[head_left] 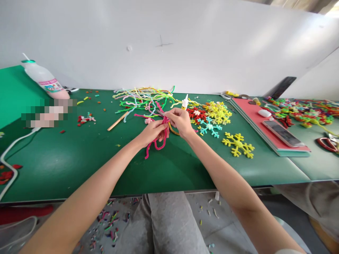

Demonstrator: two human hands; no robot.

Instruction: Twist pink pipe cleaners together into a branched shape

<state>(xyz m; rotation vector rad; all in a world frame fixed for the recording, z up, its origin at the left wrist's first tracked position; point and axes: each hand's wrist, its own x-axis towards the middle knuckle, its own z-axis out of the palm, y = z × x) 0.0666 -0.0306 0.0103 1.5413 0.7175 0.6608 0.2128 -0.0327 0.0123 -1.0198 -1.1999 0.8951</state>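
My left hand [155,132] is closed around a bunch of bright pink pipe cleaners [160,146], whose bent ends hang below the fingers. Pressed up against it, my right hand [181,121] has its thumb and fingers pinched together at the top of the bunch. A grey blade sticks out to the left of those fingertips and an orange loop curves under the palm, which look like a pair of scissors [173,131]. The fingers hide its middle. Just behind my hands lie loose pipe cleaners [143,97] in many colours and a white-tipped glue bottle [184,102].
Yellow, red and blue pipe-cleaner snowflakes [238,144] lie to the right. Beyond them, a phone [283,133] rests on a red folder [259,118]. A wooden stick [116,121], small offcuts [86,119] and a pink drink bottle [47,79] are on the left. A white wall rises behind.
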